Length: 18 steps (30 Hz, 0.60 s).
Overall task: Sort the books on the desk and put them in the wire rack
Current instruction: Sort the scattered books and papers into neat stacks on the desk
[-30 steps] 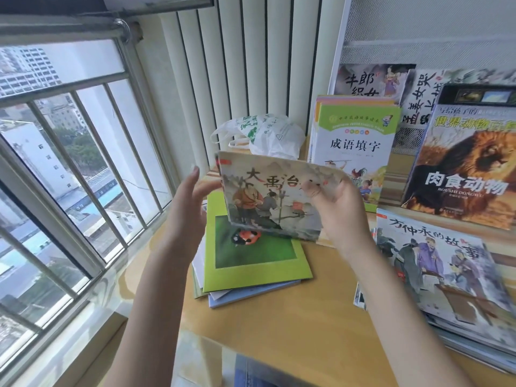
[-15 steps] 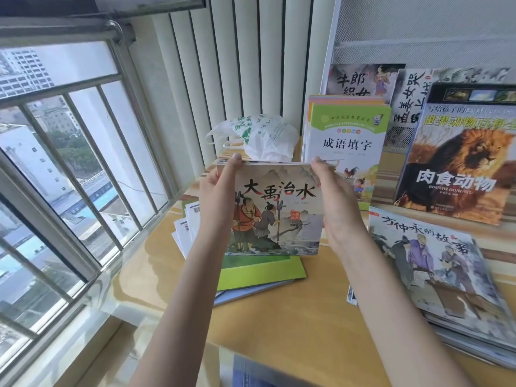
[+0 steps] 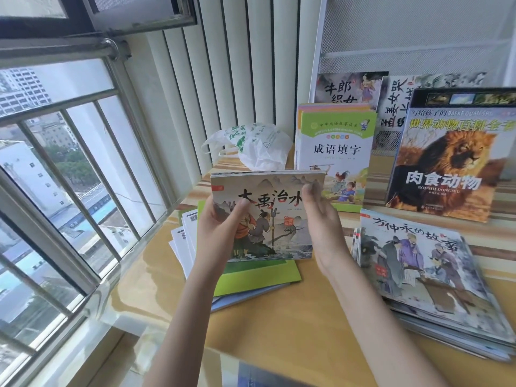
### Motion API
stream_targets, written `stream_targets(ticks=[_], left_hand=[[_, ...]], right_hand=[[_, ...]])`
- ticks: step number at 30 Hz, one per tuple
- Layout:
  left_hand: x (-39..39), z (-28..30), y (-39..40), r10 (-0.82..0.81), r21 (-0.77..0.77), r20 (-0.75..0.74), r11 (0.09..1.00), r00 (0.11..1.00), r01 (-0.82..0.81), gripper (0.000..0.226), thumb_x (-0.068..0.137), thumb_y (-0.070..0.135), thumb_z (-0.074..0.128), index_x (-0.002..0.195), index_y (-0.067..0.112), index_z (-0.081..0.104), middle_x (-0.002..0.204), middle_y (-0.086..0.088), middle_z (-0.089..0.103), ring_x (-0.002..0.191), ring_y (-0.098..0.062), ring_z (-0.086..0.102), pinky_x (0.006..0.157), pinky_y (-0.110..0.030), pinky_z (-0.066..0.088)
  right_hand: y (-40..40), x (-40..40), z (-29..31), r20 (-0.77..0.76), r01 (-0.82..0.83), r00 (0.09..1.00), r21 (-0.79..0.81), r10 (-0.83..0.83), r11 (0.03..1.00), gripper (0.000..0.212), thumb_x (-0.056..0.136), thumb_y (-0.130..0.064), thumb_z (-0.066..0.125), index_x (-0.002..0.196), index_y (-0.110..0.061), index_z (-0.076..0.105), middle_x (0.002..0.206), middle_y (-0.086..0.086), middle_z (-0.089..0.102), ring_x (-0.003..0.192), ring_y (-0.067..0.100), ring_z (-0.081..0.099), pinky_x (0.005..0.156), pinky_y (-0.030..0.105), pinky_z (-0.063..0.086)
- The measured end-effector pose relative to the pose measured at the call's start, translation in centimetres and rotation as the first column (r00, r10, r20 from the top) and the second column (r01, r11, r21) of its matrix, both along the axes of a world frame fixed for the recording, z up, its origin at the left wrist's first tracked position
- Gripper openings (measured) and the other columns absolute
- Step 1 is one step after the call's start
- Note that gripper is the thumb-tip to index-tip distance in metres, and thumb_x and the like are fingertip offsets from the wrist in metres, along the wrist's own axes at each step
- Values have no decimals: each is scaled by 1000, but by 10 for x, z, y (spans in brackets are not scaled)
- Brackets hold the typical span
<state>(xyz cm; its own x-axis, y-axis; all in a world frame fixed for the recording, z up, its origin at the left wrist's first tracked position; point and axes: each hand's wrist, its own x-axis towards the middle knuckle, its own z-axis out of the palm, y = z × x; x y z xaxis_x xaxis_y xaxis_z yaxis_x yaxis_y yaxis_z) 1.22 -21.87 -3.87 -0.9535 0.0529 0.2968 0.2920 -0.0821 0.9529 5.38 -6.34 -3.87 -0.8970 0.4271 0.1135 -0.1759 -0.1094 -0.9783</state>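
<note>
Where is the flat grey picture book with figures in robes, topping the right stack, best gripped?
Pinch the grey robed-figures book at its left edge, coming from the left: that edge faces bare wooden desk; it lies flat on its stack.

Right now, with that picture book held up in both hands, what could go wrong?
1. The left hand grips the book, but the right hand only touches its edge with straight fingers; it could slip.
2. The green stack beneath is fanned out unevenly and might slide if bumped.
3. The lion book leans upright and may topple if knocked.
</note>
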Motion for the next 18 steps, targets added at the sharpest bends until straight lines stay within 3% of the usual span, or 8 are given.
stream_targets(ticks=[3, 5, 7, 9, 11, 14, 16, 18], left_hand=[[3, 6, 6, 17, 13, 18, 1000, 1000, -17, 12, 88, 15, 67, 92, 26, 64, 84, 5, 74, 77, -22, 71, 55, -38, 58], [5, 13, 14, 20, 38, -3, 999, 1000, -20, 11, 88, 16, 67, 92, 26, 65, 85, 1, 74, 80, -26, 71, 61, -42, 58], [8, 28, 29, -2, 72, -26, 997, 1000, 4, 7, 88, 15, 67, 92, 20, 65, 85, 1, 74, 80, -20, 72, 65, -36, 58], [12, 45, 52, -81, 94, 43, 993, 996, 77, 6, 86, 19, 69, 88, 18, 63, 86, -5, 74, 81, -24, 72, 68, -38, 59], [16, 57, 84, -157, 61, 156, 987, 975, 149, 15, 84, 20, 71, 83, 17, 56, 85, -9, 70, 78, -28, 70, 68, -41, 57], [24, 67, 133, -270, 3, 239, 961, 933, 278, 22, 89, 9, 64, 106, 14, 52, 101, -9, 64, 82, -24, 66, 73, -40, 57], [27, 62, 154, -354, -49, 246, 925, 902, 376, 38, 92, 2, 56, 126, 14, 47, 109, -2, 55, 84, -15, 60, 72, -32, 56], [35, 41, 166, -405, -171, 236, 877, 883, 448, 43, 93, 1, 51, 133, 13, 44, 114, 0, 52, 92, -17, 61, 72, -28, 57]], right_hand=[[-4, 4, 0, 35, 45, 998, 114, -49, 993, 77, 79, -65, 48, 141, -19, 39, 147, -8, 38, 136, 10, 31, 114, 36, 23], [2, 8, 7, 22, 100, 994, 174, -106, 980, 76, 84, -59, 46, 144, -14, 33, 148, -6, 33, 137, 10, 29, 113, 32, 24], [16, 15, 19, -26, 212, 977, 277, -213, 937, 55, 90, -52, 44, 128, -13, 45, 122, -11, 49, 114, 8, 44, 93, 24, 36], [35, 27, 34, -93, 364, 928, 427, -360, 828, 34, 92, -51, 42, 95, -17, 42, 81, -12, 43, 77, 12, 46, 63, 26, 35], [62, 41, 42, -118, 478, 864, 494, -489, 726, 32, 94, -46, 44, 98, -14, 41, 71, -10, 38, 64, 14, 45, 55, 29, 33], [112, 68, 40, -48, 547, 785, 520, -617, 656, 38, 96, -34, 49, 126, -15, 36, 97, -3, 51, 84, 22, 54, 67, 32, 41], [140, 87, 34, 47, 498, 773, 572, -632, 652, 37, 96, -26, 49, 130, -17, 37, 116, 5, 53, 99, 23, 57, 72, 31, 39], [157, 100, 19, 168, 398, 742, 669, -649, 628, 37, 97, -21, 48, 132, -13, 39, 127, 13, 53, 110, 30, 55, 76, 30, 36]])
